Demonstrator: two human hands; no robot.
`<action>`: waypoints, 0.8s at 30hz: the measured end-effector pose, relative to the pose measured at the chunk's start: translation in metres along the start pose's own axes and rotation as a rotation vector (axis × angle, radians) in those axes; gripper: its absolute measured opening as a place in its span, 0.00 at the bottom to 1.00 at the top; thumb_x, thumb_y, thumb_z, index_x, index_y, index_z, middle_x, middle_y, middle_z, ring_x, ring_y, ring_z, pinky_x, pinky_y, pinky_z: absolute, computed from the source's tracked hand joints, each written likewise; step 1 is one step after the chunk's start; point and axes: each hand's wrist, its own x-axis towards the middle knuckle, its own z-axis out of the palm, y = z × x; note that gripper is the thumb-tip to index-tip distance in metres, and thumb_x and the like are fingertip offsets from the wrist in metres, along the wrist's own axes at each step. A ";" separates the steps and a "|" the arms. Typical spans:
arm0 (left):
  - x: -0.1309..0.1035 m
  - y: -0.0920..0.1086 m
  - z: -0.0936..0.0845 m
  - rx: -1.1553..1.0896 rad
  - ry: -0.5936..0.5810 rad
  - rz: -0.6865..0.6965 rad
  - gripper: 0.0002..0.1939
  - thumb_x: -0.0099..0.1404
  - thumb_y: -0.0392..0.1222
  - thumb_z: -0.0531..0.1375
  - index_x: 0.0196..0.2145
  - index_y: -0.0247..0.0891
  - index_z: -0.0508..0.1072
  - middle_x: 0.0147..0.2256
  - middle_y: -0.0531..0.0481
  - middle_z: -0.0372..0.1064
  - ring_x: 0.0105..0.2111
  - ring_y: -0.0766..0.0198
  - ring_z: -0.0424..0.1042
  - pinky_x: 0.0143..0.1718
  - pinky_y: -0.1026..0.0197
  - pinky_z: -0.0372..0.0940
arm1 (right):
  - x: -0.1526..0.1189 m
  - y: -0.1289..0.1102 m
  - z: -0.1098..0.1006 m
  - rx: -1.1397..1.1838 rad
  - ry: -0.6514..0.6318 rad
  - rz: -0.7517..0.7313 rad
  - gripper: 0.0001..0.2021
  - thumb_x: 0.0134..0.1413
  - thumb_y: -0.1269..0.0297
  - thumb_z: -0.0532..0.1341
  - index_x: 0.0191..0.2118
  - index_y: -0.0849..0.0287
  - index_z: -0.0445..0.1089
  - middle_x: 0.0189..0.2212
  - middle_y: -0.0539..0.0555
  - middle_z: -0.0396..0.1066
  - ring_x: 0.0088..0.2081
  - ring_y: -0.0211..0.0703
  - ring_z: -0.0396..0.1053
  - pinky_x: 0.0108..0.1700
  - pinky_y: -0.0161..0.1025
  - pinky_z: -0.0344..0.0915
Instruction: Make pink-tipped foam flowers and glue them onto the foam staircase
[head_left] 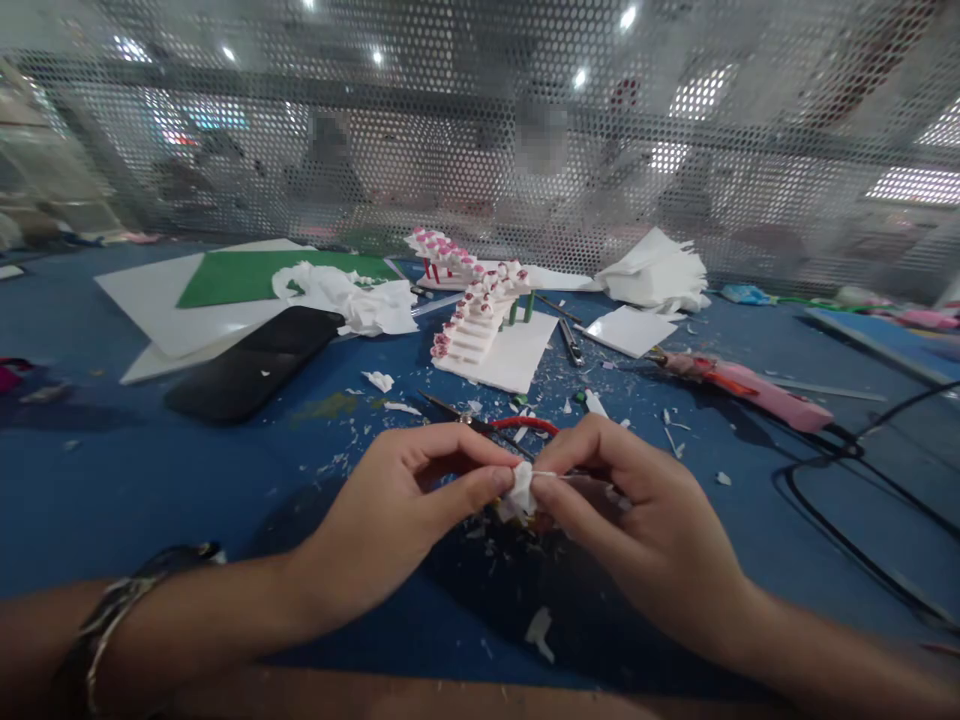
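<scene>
1. Thumb and forefinger of the left hand pinch the left side of a crumpled white scrap; a dark bracelet circles that wrist.
2. Right hand faces it, thumb and forefinger closed on the scrap's other side. The scrap is held above the near middle of the blue counter, its material too small to tell.
3. Just beyond the fingers lie red-handled scissors, partly hidden, among white shavings.
4. Farther out stands a white staircase model, edged with pink- and red-topped blobs and propped on green and red posts. A utility knife lies right of it, near a white card.
5. On the far right rests a pink-wrapped glue gun with a black cable.
6. To the left are a black smartphone, crumpled tissue, and a green sheet overlapping white sheets.
7. Stacked white paper sits at the back, before a perforated metal screen.
</scene>
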 end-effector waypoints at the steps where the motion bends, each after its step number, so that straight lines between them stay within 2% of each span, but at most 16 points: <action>1: -0.001 0.000 0.000 0.069 0.004 0.036 0.04 0.55 0.33 0.59 0.26 0.39 0.74 0.26 0.59 0.74 0.29 0.75 0.70 0.31 0.79 0.62 | -0.001 0.000 0.001 -0.025 0.014 -0.025 0.04 0.48 0.69 0.57 0.25 0.60 0.62 0.19 0.46 0.66 0.20 0.28 0.64 0.21 0.23 0.61; 8: -0.008 -0.002 -0.001 0.327 0.001 0.255 0.05 0.52 0.35 0.62 0.30 0.39 0.72 0.31 0.58 0.73 0.32 0.73 0.70 0.35 0.76 0.62 | -0.001 0.000 0.007 -0.058 0.108 -0.142 0.05 0.45 0.73 0.59 0.23 0.60 0.61 0.19 0.46 0.68 0.19 0.27 0.66 0.21 0.20 0.61; 16: -0.002 0.001 -0.005 0.486 -0.061 0.364 0.03 0.55 0.34 0.60 0.29 0.37 0.73 0.28 0.58 0.72 0.29 0.76 0.68 0.33 0.77 0.60 | -0.003 0.003 0.000 -0.132 -0.020 -0.206 0.03 0.50 0.71 0.57 0.27 0.59 0.63 0.20 0.46 0.68 0.21 0.28 0.65 0.22 0.23 0.61; 24: -0.002 0.000 -0.007 0.387 -0.089 0.256 0.05 0.58 0.34 0.57 0.30 0.40 0.73 0.29 0.60 0.72 0.29 0.77 0.68 0.31 0.79 0.59 | 0.002 -0.001 -0.007 -0.159 -0.033 -0.206 0.04 0.48 0.73 0.59 0.26 0.59 0.65 0.20 0.44 0.68 0.20 0.25 0.64 0.22 0.20 0.59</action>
